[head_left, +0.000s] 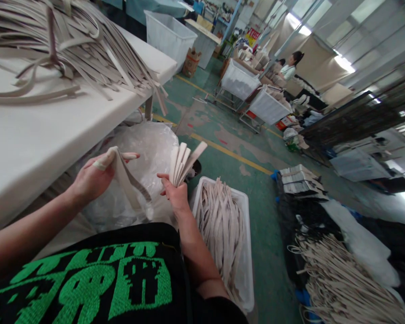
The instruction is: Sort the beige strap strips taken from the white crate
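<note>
My left hand (93, 179) is closed around a cream fabric strap (122, 175), which loops over the fingers and hangs toward my lap. Fanned upward from my right hand (176, 194) is a small bunch of cream fabric straps (181, 165), gripped near its lower part. The two hands are apart, in front of a clear plastic bag (151, 137). Below and right of my right hand, a white plastic crate (245, 234) holds many long straps (219, 216).
A white table (87, 130) at the left bears a large pile of straps (97, 54). Bundled straps (347, 279) lie at the lower right. Wheeled white bins (239, 81) stand farther off near another person (288, 71). A cardboard box (191, 62) sits beyond the table.
</note>
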{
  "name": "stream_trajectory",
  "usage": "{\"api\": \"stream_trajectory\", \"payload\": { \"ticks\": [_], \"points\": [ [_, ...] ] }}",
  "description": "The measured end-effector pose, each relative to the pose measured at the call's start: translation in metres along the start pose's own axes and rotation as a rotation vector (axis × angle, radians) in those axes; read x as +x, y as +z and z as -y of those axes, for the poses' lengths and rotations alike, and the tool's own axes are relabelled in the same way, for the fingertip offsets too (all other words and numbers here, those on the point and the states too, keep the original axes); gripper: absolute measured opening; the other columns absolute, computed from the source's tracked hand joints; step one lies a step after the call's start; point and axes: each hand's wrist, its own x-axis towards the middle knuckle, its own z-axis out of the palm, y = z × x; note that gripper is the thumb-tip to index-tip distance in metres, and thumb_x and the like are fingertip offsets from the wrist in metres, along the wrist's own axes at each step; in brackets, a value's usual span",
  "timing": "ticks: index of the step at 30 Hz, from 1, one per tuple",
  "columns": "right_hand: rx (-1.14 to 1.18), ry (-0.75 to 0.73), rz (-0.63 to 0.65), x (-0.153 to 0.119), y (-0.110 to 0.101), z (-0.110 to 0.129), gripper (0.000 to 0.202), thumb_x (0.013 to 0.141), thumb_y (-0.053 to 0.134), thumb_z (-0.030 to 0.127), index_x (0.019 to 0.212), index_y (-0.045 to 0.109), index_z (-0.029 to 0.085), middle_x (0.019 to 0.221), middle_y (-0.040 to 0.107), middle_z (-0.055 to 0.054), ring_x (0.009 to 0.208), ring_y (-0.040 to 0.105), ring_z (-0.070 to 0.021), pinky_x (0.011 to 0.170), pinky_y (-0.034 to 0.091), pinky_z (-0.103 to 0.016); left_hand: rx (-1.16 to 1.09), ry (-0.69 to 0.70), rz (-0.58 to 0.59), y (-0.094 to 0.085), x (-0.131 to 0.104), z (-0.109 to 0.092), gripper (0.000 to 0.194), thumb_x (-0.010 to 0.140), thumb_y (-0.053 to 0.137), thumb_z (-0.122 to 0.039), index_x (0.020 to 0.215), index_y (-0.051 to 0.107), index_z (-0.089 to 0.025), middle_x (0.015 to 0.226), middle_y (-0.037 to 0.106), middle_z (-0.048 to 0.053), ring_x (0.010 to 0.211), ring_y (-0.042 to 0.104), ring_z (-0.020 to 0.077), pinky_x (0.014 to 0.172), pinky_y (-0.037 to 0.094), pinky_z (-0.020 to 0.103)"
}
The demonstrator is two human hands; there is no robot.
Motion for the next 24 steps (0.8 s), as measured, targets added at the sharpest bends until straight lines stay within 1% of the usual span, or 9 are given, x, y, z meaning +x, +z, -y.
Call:
{"api": "stream_trajectory", "payload": {
  "ticks": [3, 5, 7, 10, 11, 13, 17, 21, 24],
  "points": [
    [0.005, -0.115, 0.168, 0.004, 0.022, 0.02, 0.042, 0.082, 0.076, 0.047, 0.115, 0.079, 0.021, 0.094, 0.076, -0.004, 0.074, 0.069, -0.0157, 0.058, 0.053, -0.021, -0.054, -0.097, 0.062, 0.007, -0.01, 0.013, 0.039, 0.084, 0.074, -0.049, 0.089, 0.082, -0.011, 0.108, 0.079, 0.016, 0.119, 0.067, 0.0349, 0.114, 0.047, 0.047],
    [0.027, -0.153, 0.279, 0.009, 0.039, 0.022, 0.04, 0.081, 0.078, 0.047, 0.111, 0.079, 0.02, 0.102, 0.077, -0.005, 0.087, 0.072, -0.0182, 0.068, 0.058, -0.023, -0.127, -0.133, 0.08, 0.012, -0.014, 0.016, 0.037, 0.082, 0.077, -0.047, 0.091, 0.081, -0.012, 0.103, 0.079, 0.015, 0.119, 0.067, 0.0367, 0.109, 0.052, 0.048],
    [0.042, -0.131, 0.323, 0.014, 0.053, 0.019, 0.041, 0.081, 0.08, 0.046, 0.109, 0.079, 0.017, 0.096, 0.077, -0.005, 0.086, 0.072, -0.0185, 0.072, 0.059, -0.026, -0.186, -0.164, 0.087, 0.016, -0.016, 0.015, 0.037, 0.08, 0.078, -0.046, 0.094, 0.079, -0.012, 0.098, 0.08, 0.015, 0.12, 0.067, 0.0371, 0.107, 0.054, 0.048],
    [-0.021, -0.132, 0.293, 0.019, 0.064, 0.013, 0.035, 0.081, 0.08, 0.045, 0.098, 0.079, 0.014, 0.084, 0.075, -0.004, 0.079, 0.071, -0.0176, 0.073, 0.057, -0.026, -0.208, -0.194, 0.083, 0.022, -0.018, 0.011, 0.035, 0.081, 0.076, -0.045, 0.092, 0.078, -0.012, 0.096, 0.079, 0.014, 0.121, 0.065, 0.0376, 0.106, 0.055, 0.048],
    [-0.058, -0.156, 0.278, 0.019, 0.065, 0.013, 0.033, 0.082, 0.08, 0.044, 0.092, 0.079, 0.013, 0.082, 0.074, -0.004, 0.079, 0.07, -0.0176, 0.074, 0.057, -0.026, -0.206, -0.187, 0.062, 0.024, -0.018, 0.009, 0.032, 0.082, 0.076, -0.044, 0.089, 0.077, -0.012, 0.095, 0.079, 0.014, 0.122, 0.065, 0.0373, 0.106, 0.056, 0.048],
    [-0.135, -0.199, 0.259, 0.015, 0.065, 0.013, 0.03, 0.083, 0.078, 0.044, 0.084, 0.077, 0.014, 0.079, 0.073, -0.003, 0.08, 0.069, -0.0176, 0.076, 0.055, -0.025, -0.209, -0.128, -0.037, 0.028, -0.019, 0.006, 0.025, 0.082, 0.074, -0.039, 0.084, 0.076, -0.014, 0.094, 0.079, 0.012, 0.121, 0.066, 0.0352, 0.105, 0.057, 0.046],
    [-0.235, -0.194, 0.322, 0.002, 0.061, 0.006, 0.03, 0.083, 0.077, 0.044, 0.075, 0.073, 0.016, 0.07, 0.068, 0.001, 0.075, 0.065, -0.016, 0.067, 0.051, -0.022, -0.226, -0.011, -0.242, 0.031, -0.019, -0.001, 0.017, 0.086, 0.069, -0.029, 0.085, 0.077, -0.015, 0.092, 0.079, 0.009, 0.111, 0.07, 0.0288, 0.104, 0.058, 0.043],
    [-0.236, -0.126, 0.369, -0.005, 0.055, -0.018, 0.029, 0.081, 0.077, 0.042, 0.073, 0.07, 0.015, 0.064, 0.063, 0.003, 0.065, 0.059, -0.0113, 0.059, 0.044, -0.019, -0.228, 0.023, -0.301, 0.021, -0.013, -0.007, 0.024, 0.091, 0.065, -0.032, 0.085, 0.078, -0.012, 0.094, 0.079, 0.01, 0.094, 0.071, 0.0211, 0.101, 0.057, 0.037],
    [-0.186, 0.0, 0.341, -0.004, 0.042, -0.03, 0.034, 0.077, 0.08, 0.046, 0.08, 0.073, 0.013, 0.062, 0.061, 0.003, 0.056, 0.053, -0.0089, 0.053, 0.041, -0.018, -0.144, 0.138, -0.272, 0.012, -0.004, -0.015, 0.03, 0.092, 0.068, -0.038, 0.085, 0.078, -0.01, 0.104, 0.079, 0.013, 0.099, 0.07, 0.0191, 0.103, 0.054, 0.033]
  ]
}}
